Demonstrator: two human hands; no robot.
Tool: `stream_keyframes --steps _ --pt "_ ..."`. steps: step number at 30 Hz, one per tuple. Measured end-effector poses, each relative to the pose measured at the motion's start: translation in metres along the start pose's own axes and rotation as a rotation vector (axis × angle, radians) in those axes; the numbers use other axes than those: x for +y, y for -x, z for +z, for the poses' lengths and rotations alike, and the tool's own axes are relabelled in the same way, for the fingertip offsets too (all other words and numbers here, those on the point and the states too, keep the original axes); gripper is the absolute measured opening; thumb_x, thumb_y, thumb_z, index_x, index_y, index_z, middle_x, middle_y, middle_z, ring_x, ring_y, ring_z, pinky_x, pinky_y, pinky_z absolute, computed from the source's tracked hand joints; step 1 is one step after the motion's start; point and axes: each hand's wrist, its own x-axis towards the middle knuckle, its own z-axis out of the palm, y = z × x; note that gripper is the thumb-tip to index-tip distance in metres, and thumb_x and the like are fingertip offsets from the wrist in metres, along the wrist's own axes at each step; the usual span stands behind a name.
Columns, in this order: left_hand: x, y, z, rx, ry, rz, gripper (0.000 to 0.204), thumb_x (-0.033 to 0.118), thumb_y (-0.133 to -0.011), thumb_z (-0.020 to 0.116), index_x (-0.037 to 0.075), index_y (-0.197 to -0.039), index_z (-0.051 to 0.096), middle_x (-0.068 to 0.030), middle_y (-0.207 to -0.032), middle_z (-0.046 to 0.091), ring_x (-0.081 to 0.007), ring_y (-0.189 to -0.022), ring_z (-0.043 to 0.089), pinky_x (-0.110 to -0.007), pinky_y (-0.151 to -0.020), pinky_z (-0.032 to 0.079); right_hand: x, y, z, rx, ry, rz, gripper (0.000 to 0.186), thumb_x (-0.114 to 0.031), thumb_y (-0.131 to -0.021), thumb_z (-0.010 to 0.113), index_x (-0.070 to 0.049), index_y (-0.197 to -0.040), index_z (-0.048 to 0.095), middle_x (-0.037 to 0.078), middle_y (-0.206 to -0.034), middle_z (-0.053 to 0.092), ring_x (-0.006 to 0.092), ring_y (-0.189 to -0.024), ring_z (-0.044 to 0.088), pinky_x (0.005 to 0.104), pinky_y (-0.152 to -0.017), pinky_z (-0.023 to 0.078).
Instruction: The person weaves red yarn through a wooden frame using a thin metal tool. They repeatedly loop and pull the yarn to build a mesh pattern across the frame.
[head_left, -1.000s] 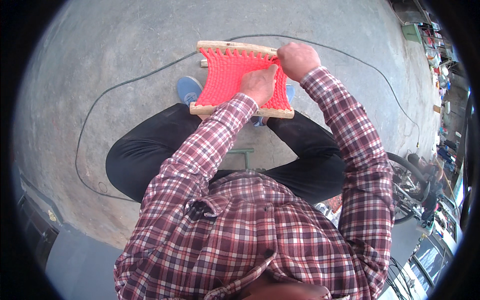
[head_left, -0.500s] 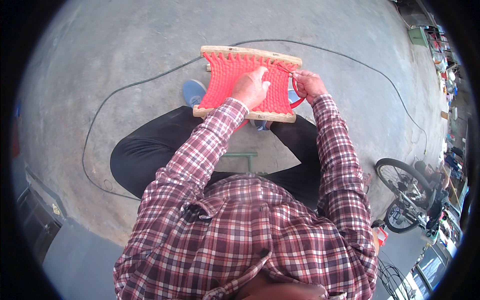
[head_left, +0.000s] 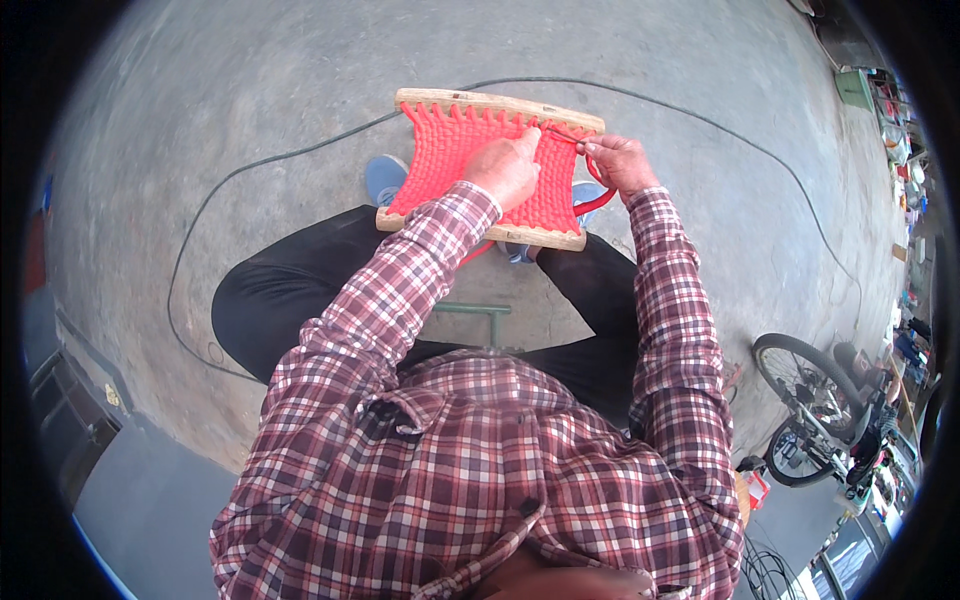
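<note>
A red cord weave (head_left: 450,150) is stretched between two pale wooden bars, the far bar (head_left: 500,105) and the near bar (head_left: 530,237), like the seat of a small stool. My left hand (head_left: 505,172) rests on the weave, thumb and index finger apart, the index fingertip reaching the cord loops by the far bar. At the right edge, my right hand (head_left: 618,165) pinches a thin dark needle-like tool (head_left: 565,135), which points left along the top rows. A loop of red cord (head_left: 597,205) hangs below that hand. The tool's tip is too small to make out.
My feet in blue shoes (head_left: 385,180) are beneath the frame. A green metal bar (head_left: 470,308) lies between my legs. Across the concrete floor (head_left: 280,80) curves a dark cable (head_left: 230,183). To the right stands a bicycle (head_left: 815,400) beside clutter along the wall.
My left index finger has stretched farther toward the far bar. The tool in my right hand now lies flatter, pointing left along the weave. The frame has shifted slightly left in view.
</note>
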Motion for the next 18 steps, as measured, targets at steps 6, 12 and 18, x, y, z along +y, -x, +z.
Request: stream_keyframes --steps 6,12,18 --pt "-0.005 0.003 0.006 0.069 0.050 0.040 0.054 0.019 -0.085 0.057 0.004 -0.134 0.038 -0.0255 -0.112 0.057 -0.0388 -0.102 0.056 -0.045 -0.088 0.045 0.010 0.003 0.000 -0.057 -0.260 0.113 0.021 -0.013 -0.087 0.061 0.001 -0.101 0.065 -0.004 -0.059 0.049 0.0059 -0.049 0.039 0.0220 -0.043 0.030" --pt "-0.005 0.007 0.014 0.057 0.076 0.003 0.057 0.020 -0.085 0.057 0.005 -0.135 0.036 -0.0267 -0.112 0.057 -0.0391 -0.103 0.056 -0.045 -0.088 0.045 0.017 -0.002 -0.002 -0.072 -0.149 0.090 0.022 -0.013 -0.086 0.062 0.000 -0.102 0.067 -0.001 -0.069 0.058 0.0081 -0.054 0.046 0.0210 -0.046 0.035" --pt "-0.001 0.013 0.004 0.017 0.050 -0.020 0.057 0.021 -0.086 0.057 0.005 -0.136 0.035 -0.0268 -0.112 0.057 -0.0394 -0.103 0.056 -0.045 -0.088 0.045 -0.004 -0.004 0.002 -0.041 0.176 -0.004 0.019 -0.016 -0.086 0.060 -0.003 -0.097 0.070 0.005 -0.083 0.066 0.0133 -0.068 0.058 0.0253 -0.059 0.046"
